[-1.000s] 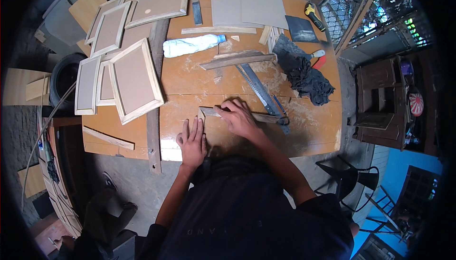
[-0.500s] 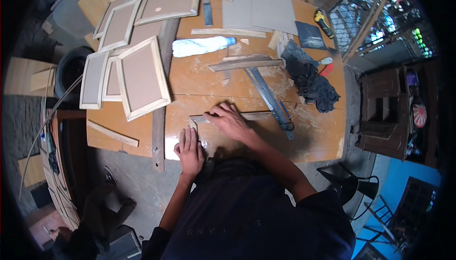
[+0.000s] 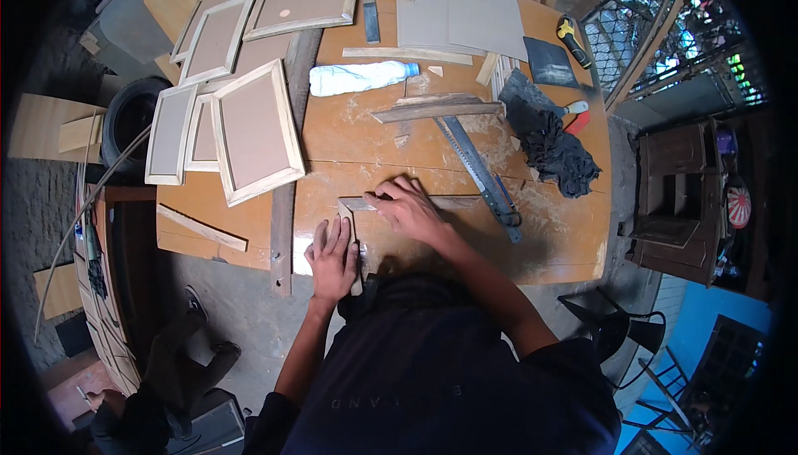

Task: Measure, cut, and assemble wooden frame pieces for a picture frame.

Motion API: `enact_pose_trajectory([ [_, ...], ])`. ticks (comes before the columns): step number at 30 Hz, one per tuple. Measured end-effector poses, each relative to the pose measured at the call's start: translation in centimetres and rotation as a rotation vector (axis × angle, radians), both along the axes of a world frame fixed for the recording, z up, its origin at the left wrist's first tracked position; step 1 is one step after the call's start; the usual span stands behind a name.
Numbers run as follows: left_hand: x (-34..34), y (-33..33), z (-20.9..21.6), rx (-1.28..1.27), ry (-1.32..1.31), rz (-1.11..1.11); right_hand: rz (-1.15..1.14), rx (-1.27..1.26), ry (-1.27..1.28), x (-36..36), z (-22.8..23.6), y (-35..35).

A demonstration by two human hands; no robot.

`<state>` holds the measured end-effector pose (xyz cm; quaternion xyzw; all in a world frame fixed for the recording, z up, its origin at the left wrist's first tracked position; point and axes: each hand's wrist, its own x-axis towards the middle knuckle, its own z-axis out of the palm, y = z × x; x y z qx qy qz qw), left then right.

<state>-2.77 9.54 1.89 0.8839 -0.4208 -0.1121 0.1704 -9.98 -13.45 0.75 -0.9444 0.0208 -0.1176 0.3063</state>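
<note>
Two wooden strips meet at a corner on the orange-brown tabletop near me. My left hand [image 3: 334,257] rests on the short pale strip [image 3: 357,286], fingers laid along it and thumb against its right side. This strip points away from me, and its far end touches or nearly touches the left end of the longer strip. My right hand [image 3: 406,208] is bent over that longer, darker strip [image 3: 459,202], fingertips closed on it near the corner. The strip runs rightward beneath the hand. A handsaw [image 3: 475,171] lies just beyond its right end.
Wooden frames with brown panels [image 3: 259,132] lie at the left, beside a long dark bar [image 3: 283,231]. Farther off are a plastic bottle [image 3: 362,78], rough wood pieces [image 3: 436,111], a black cloth [image 3: 555,149], grey sheets [image 3: 457,14] and a yellow-black tool [image 3: 572,39]. Someone sits lower left [image 3: 158,372].
The short strip now shows more clearly beside my left fingers, its far end closer to the longer strip. My right hand stays on the longer strip. The whole view has shifted slightly.
</note>
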Motion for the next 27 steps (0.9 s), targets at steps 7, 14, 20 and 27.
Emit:
enact_pose_trajectory([
  [7,0.8,0.3,0.3,-0.028,0.031,-0.029,0.000,0.014,0.015,0.0,-0.4,0.0],
  [14,0.6,-0.5,-0.1,-0.045,0.029,0.006,-0.014,0.038,-0.007,0.0,-0.2,-0.1],
  [20,0.4,-0.8,-0.5,-0.057,0.026,0.033,-0.015,0.020,-0.062,0.1,-0.5,-0.2],
  [27,0.1,-1.1,-0.8,-0.077,-0.058,0.031,-0.020,0.023,-0.050,0.1,-0.7,-0.3],
])
